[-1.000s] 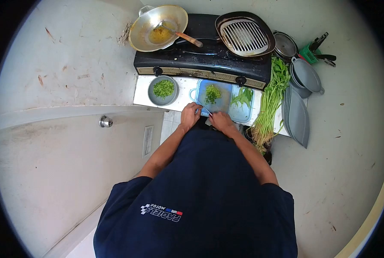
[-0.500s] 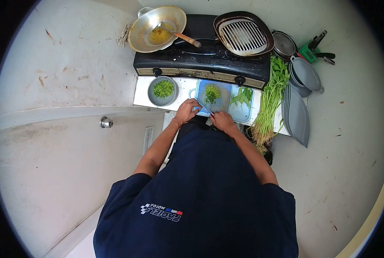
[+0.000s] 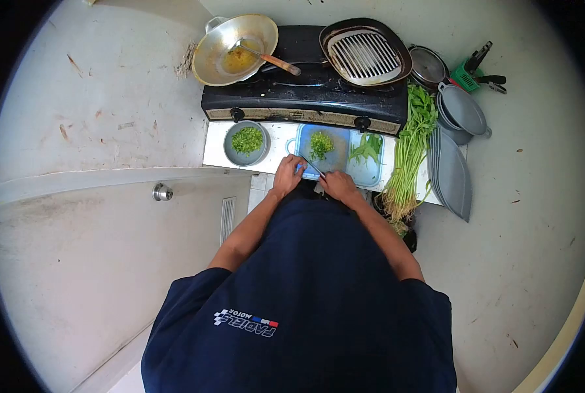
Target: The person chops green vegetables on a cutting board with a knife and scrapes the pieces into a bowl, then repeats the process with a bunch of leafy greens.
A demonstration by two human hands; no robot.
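My right hand (image 3: 337, 186) is closed round a knife (image 3: 314, 168) at the near edge of a blue cutting board (image 3: 338, 161). The blade points up and left, towards my left hand (image 3: 288, 173). My left hand's fingers are curled at the board's near left corner, close to the blade's tip; what they hold, if anything, is too small to make out. A pile of chopped greens (image 3: 320, 145) lies on the board just beyond the blade. Loose whole leaves (image 3: 367, 148) lie on its right part.
Left of the board stands a grey bowl (image 3: 246, 142) of chopped greens. Behind is a black stove (image 3: 299, 105) bearing a wok (image 3: 210, 49) with a ladle (image 3: 269, 59) and a grill pan (image 3: 365, 52). Long-stemmed greens (image 3: 407, 154), grey plates (image 3: 451, 173) and a colander (image 3: 464, 109) are at right.
The view has shifted slightly, with the stove and counter a little lower. My left hand has turned a little at the board's corner; the knife stays in my right hand.
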